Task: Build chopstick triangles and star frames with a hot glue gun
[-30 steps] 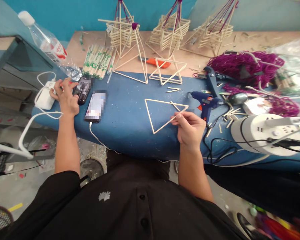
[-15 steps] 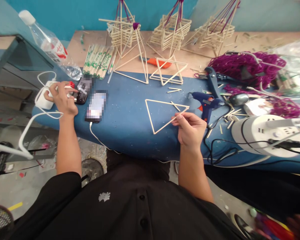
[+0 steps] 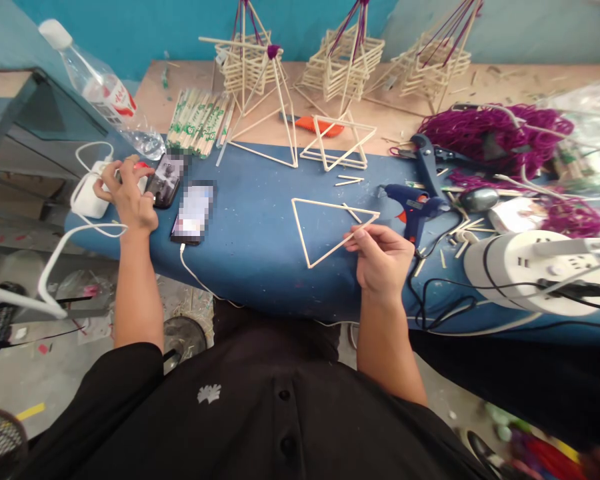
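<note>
At the left, my left hand (image 3: pixel 133 197) is over the near edge of the black phone (image 3: pixel 167 179), its fingers apart and a fingertip at the screen. A small red object (image 3: pixel 141 165) shows partly behind those fingers; its kind is hidden. A second phone (image 3: pixel 194 212), with a white cable plugged in, lies to the right of it. My right hand (image 3: pixel 384 257) pinches one side of a triangle of thin wooden sticks (image 3: pixel 300 233) between thumb and fingers. Right of the triangle lies a blue glue gun (image 3: pixel 410 203). Short stick pieces (image 3: pixel 349 180) are scattered beyond the triangle.
Stick frames with purple cord (image 3: pixel 347 63) stand along the back. A star-shaped stick frame (image 3: pixel 337 143), orange cutter (image 3: pixel 320 125), bundled sticks (image 3: pixel 197 123) and bottle (image 3: pixel 107 93) are nearer. Purple cord (image 3: pixel 495 137) and a white power strip (image 3: pixel 530 270) with cables lie right.
My left hand's fingers have shifted slightly at the black phone, and less of the red object shows. My right hand and the triangle stay practically still.
</note>
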Tool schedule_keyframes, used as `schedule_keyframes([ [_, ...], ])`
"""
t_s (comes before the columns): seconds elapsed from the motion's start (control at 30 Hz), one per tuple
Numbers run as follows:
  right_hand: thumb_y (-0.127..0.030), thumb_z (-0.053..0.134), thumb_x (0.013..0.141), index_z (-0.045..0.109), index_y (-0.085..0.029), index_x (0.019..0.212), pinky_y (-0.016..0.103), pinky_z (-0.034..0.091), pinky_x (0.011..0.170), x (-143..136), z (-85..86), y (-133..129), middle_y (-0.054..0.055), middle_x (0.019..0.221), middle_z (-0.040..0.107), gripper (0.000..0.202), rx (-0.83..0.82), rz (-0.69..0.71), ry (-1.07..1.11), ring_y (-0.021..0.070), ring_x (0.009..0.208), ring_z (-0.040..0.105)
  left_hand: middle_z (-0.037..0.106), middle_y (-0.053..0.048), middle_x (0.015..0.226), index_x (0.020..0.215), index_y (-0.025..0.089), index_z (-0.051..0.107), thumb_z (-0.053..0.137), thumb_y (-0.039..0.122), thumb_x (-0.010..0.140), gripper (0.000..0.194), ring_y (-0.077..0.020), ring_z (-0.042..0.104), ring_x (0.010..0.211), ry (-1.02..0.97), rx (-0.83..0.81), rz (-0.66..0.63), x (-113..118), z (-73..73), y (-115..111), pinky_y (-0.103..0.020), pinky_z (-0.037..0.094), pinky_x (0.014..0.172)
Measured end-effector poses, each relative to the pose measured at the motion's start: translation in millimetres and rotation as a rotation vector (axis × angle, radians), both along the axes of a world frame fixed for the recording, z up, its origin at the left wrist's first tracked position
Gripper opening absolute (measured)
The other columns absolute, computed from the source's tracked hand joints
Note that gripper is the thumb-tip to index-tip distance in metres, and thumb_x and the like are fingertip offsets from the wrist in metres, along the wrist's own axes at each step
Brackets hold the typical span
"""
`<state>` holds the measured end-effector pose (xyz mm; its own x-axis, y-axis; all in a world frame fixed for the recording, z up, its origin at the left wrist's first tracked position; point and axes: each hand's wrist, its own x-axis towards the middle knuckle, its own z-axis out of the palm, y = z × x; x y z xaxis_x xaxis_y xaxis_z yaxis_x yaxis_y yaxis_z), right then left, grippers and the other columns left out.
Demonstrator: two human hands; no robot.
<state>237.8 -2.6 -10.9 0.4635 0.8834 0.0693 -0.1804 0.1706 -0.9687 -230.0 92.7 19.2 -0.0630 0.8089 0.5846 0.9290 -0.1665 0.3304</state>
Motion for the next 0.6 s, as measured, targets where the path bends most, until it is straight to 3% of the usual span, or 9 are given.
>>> schedule_keyframes([
  [0.2, -0.044, 0.102, 0.068, 0.086, -0.022, 0.078, 0.022, 0.058, 0.051, 0, 0.3, 0, 0.001, 0.066, 0.078, 0.028, -0.009, 0.000, -0.005, 0.0127, 0.052, 0.071, 0.081, -0.012, 0.129, 0.150, 0.015, 0.057, 0.045, 0.048, 0.083, 0.076, -0.0375, 0.037, 0.154, 0.016, -0.030, 0.005, 4, 1.2, 2, -0.064, 0.007, 0.129],
  [0.33, -0.042, 0.102, 0.069, 0.086, -0.023, 0.077, 0.022, 0.058, 0.050, 0, 0.2, -1, 0.001, 0.066, 0.078, 0.027, -0.008, -0.007, -0.014, 0.0128, 0.053, 0.071, 0.081, -0.012, 0.104, 0.146, 0.013, 0.061, 0.030, 0.059, 0.091, 0.078, -0.0378, 0.048, 0.147, 0.017, -0.017, 0.064, 4, 6.0, -8, -0.062, 0.011, 0.131],
  [0.43, -0.042, 0.101, 0.070, 0.086, -0.022, 0.078, 0.021, 0.058, 0.051, -1, 0.0, -1, 0.001, 0.066, 0.078, 0.026, -0.006, 0.001, -0.010, 0.0121, 0.053, 0.070, 0.077, -0.013, 0.088, 0.141, 0.013, 0.069, 0.031, 0.056, 0.093, 0.074, -0.0391, 0.053, 0.143, 0.011, 0.008, 0.067, 0, 10.5, -21, -0.060, 0.012, 0.132],
  [0.5, -0.043, 0.101, 0.070, 0.086, -0.022, 0.078, 0.022, 0.058, 0.051, -1, -0.2, -1, 0.001, 0.066, 0.078, 0.027, -0.008, 0.004, -0.012, 0.0122, 0.053, 0.070, 0.079, -0.014, 0.093, 0.146, 0.014, 0.069, 0.033, 0.052, 0.093, 0.074, -0.0377, 0.050, 0.150, 0.017, -0.013, 0.070, -1, 12.2, -25, -0.060, 0.011, 0.132],
  [0.6, -0.044, 0.102, 0.069, 0.086, -0.023, 0.078, 0.022, 0.059, 0.050, -1, -0.6, -1, 0.001, 0.067, 0.078, 0.028, -0.012, -0.004, -0.017, 0.0129, 0.053, 0.071, 0.082, -0.015, 0.111, 0.164, 0.013, 0.054, 0.034, 0.047, 0.092, 0.082, -0.0325, 0.042, 0.161, 0.043, -0.083, 0.095, 2, 11.9, -19, -0.062, 0.008, 0.131],
])
